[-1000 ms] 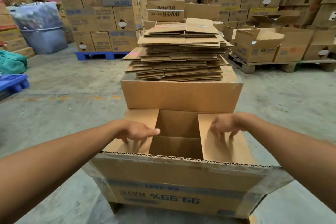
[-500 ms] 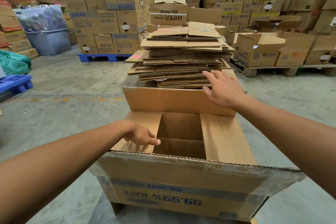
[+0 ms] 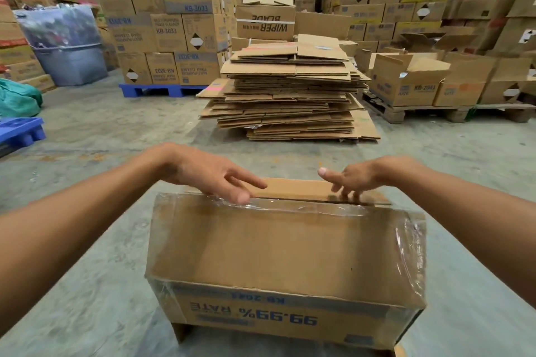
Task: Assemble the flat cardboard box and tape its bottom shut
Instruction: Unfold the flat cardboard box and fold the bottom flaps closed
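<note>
A brown cardboard box [image 3: 278,252] stands upside down in front of me, blue "99.99% RATE" print inverted on its near side. Its long flaps are folded flat, meeting at a seam along the far part of the top. Old clear tape [image 3: 290,207] clings to the near flap's edge and right corner. My left hand [image 3: 208,174] rests fingers-down on the seam at the left, fingers spread. My right hand [image 3: 352,178] presses its fingertips on the far flap [image 3: 293,188] at the right. Neither hand holds anything. No tape roll is in view.
A tall stack of flattened cartons [image 3: 290,93] lies on the concrete floor just beyond the box. Stacked boxes on a blue pallet [image 3: 162,90] stand back left, more on wooden pallets [image 3: 420,111] at right. A grey bin [image 3: 69,64] and a green bag [image 3: 17,98] sit far left.
The far and near long flaps have been folded down over the two short flaps, closing the opening. My right hand came back from the far flap; both hands now rest on the seam.
</note>
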Demonstrator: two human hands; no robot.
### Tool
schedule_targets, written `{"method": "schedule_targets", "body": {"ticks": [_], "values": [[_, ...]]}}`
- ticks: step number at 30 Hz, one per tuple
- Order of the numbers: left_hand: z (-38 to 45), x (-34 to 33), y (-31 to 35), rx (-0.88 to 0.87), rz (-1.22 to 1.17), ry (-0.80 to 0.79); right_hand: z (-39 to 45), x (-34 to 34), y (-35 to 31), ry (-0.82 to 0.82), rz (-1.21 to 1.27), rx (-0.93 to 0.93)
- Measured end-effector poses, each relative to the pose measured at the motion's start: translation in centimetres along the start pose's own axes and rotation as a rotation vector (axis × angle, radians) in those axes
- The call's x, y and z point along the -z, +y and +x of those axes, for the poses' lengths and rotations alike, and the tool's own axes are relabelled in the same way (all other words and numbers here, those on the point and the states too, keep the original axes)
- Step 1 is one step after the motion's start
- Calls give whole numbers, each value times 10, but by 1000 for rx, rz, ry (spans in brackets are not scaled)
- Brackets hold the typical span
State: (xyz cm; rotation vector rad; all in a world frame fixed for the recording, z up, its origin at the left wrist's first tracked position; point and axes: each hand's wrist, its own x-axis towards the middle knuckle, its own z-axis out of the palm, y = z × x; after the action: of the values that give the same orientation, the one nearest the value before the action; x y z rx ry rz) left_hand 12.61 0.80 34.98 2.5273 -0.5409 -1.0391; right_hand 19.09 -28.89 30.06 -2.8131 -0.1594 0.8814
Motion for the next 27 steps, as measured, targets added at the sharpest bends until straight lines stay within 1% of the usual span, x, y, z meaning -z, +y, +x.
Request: {"method": "schedule_targets", "body": {"ticks": [1,2,3,4,5,6,7,9,11,12,13,14,15,16,17,20,23,27], "values": [[1,-5,0,25,53,43,0,-3,1,-46,19,-22],[5,-12,-3,52,141,149,1,-7,2,-76,29,-42],[11,-21,-10,71,268,291,2,-11,3,-89,31,-58],[18,-29,-19,91,393,417,4,-16,3,-74,25,-66],[25,-37,-30,124,470,500,5,-22,4,-31,15,-61],[32,-44,-44,175,480,540,6,-30,5,32,15,-44],[39,-50,-57,238,434,561,7,-39,7,117,25,-11],[52,-62,-82,350,304,581,6,-57,14,365,48,82],[64,-77,-102,434,264,588,4,-75,23,625,8,127],[68,-84,-110,465,245,590,5,-83,28,704,-28,126],[73,-92,-116,481,200,591,6,-92,34,727,-50,107],[77,-99,-122,476,142,603,10,-103,40,692,-62,80],[82,-106,-125,461,100,632,14,-114,46,623,-79,50],[86,-112,-128,448,87,665,19,-124,51,559,-80,27],[89,-117,-127,443,95,695,23,-131,57,532,-69,15],[98,-124,-118,463,109,714,27,-129,71,570,-43,16],[104,-131,-105,481,110,714,28,-122,81,558,-34,-12],[103,-130,-114,471,105,731,30,-130,70,589,-46,-44]]}}
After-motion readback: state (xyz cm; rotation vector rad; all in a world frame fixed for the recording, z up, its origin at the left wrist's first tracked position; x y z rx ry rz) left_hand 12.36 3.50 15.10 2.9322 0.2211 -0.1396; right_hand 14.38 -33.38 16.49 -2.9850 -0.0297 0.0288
